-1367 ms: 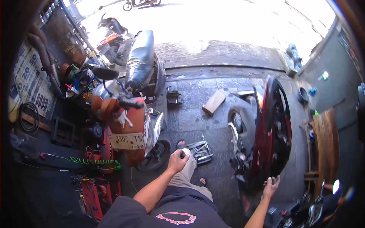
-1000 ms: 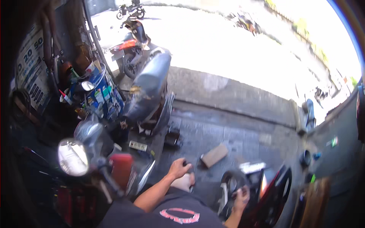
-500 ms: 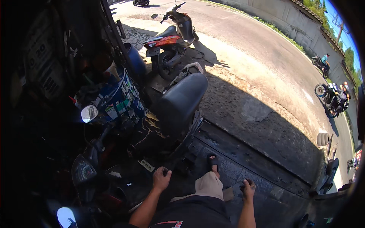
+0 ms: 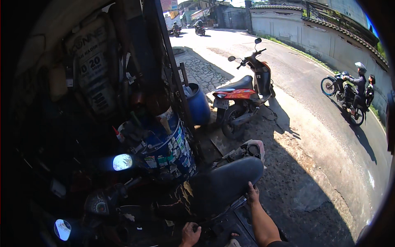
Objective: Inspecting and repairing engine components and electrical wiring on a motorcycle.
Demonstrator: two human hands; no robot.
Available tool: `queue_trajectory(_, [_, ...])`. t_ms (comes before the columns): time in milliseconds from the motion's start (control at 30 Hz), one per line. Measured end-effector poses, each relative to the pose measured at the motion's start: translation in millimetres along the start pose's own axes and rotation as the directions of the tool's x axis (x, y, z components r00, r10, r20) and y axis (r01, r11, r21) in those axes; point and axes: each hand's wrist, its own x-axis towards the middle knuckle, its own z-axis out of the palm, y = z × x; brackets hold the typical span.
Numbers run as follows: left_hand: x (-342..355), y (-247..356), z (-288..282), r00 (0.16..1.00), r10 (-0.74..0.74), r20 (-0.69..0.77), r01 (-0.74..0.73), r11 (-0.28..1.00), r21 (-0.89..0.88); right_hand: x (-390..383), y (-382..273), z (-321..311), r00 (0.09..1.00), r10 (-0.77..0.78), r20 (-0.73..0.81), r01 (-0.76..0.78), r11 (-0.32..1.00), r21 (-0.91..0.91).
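Observation:
A dark motorbike stands close in front of me, its long black seat (image 4: 222, 181) running from the middle toward the right. The seat cover is torn and shows yellowish cracked patches at its front part. My right hand (image 4: 252, 193) is at the near edge of the seat's rear end, thumb on top and fingers curled against the side. My left hand (image 4: 191, 234) is low beside the motorbike's body, fingers curled in; nothing shows in it. To the left are the round speedometer (image 4: 98, 201) and two mirrors, one of them the upper mirror (image 4: 122, 162).
Behind the seat stands a sticker-covered blue drum (image 4: 173, 152) with tools and bottles on top. A plain blue barrel (image 4: 199, 107) and an orange-black scooter (image 4: 247, 88) stand farther out. On the road, a motorbike (image 4: 349, 96) carries two people. A dark post (image 4: 173, 61) borders the shop.
My view has turned up and left. My right hand has moved from beside my leg onto the seat's rear edge. My left hand stays low near the motorbike.

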Motion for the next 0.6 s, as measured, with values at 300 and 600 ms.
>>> queue_trajectory(300, [58, -37, -40, 0.998, -0.004, -0.057, 0.004, 1.000, -0.004, 26, 2, -3, 0.986, -0.137, -0.094, 0.151, 0.974, 0.169])
queue_trajectory(600, [130, 2, 15, 0.956, 0.289, 0.045, -0.289, 0.957, 0.002, 50, 21, -15, 0.975, -0.211, -0.066, 0.217, 0.971, 0.103])
